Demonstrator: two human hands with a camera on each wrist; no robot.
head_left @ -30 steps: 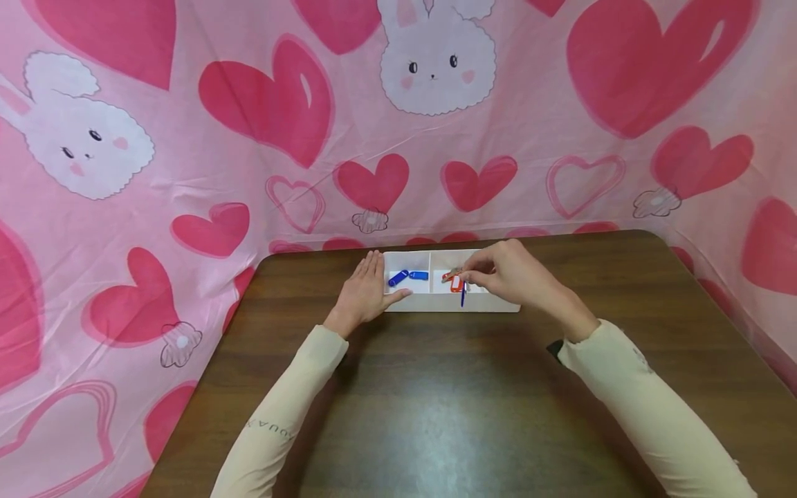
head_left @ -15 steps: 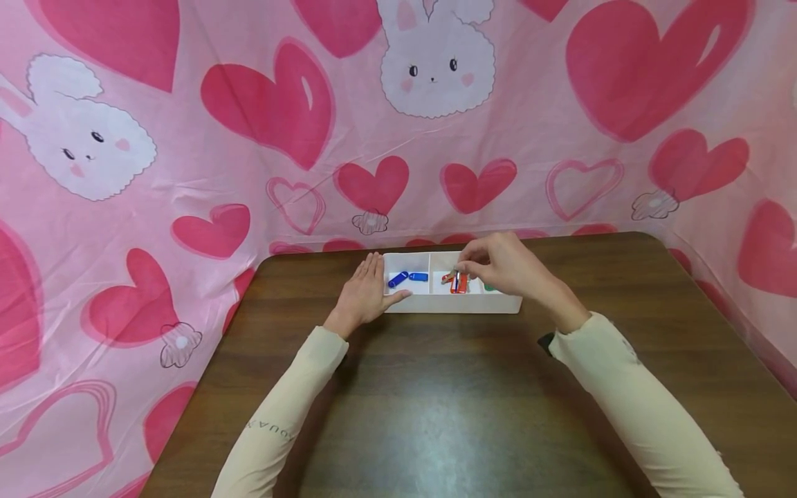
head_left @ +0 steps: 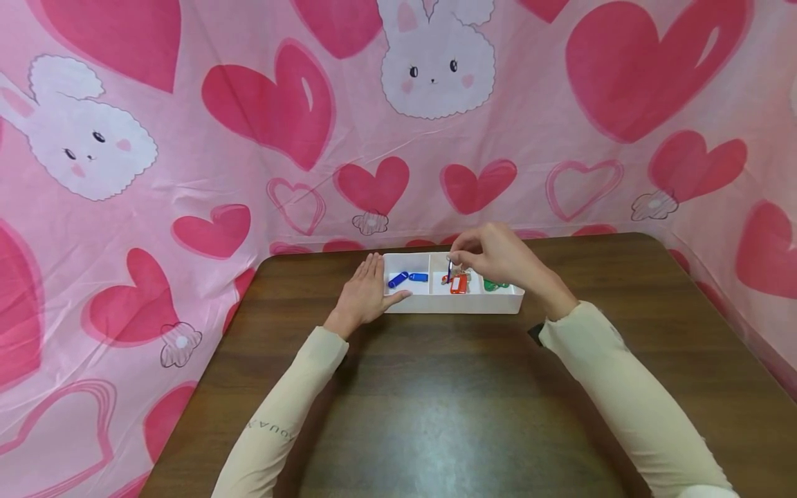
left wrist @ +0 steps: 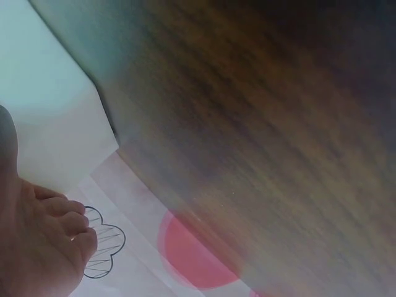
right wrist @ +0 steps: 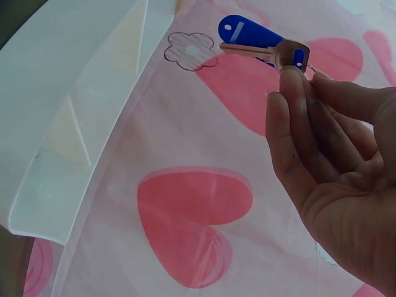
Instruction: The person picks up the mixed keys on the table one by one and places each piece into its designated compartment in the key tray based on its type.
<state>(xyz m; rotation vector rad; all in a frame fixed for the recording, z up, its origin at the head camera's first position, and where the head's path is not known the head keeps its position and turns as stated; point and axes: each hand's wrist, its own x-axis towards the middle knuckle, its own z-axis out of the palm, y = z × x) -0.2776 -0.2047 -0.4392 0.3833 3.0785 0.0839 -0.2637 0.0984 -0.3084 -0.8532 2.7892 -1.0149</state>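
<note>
A white divided box (head_left: 453,304) stands at the far side of the table. My left hand (head_left: 363,290) lies against its left end, fingers straight, thumb over the front rim. Above the middle compartment, my right hand (head_left: 503,257) pinches a key (right wrist: 257,52) with a blue key tag (right wrist: 246,31) by the ring between thumb and fingertips. Two blue key tags (head_left: 418,277) lie in the left compartment. Orange-red key tags (head_left: 459,284) with keys are in the middle one, and green key tags (head_left: 495,284) in the right one, partly behind my right hand.
The brown wooden table (head_left: 398,387) extends toward me in front of the box. Pink cloth (head_left: 535,104) with hearts and rabbits hangs behind and at the sides, close to the table's back edge.
My right hand has moved left with the blue-tagged key, from over the right part of the middle compartment toward the left divider. The green tags have come into view. My left hand stays put.
</note>
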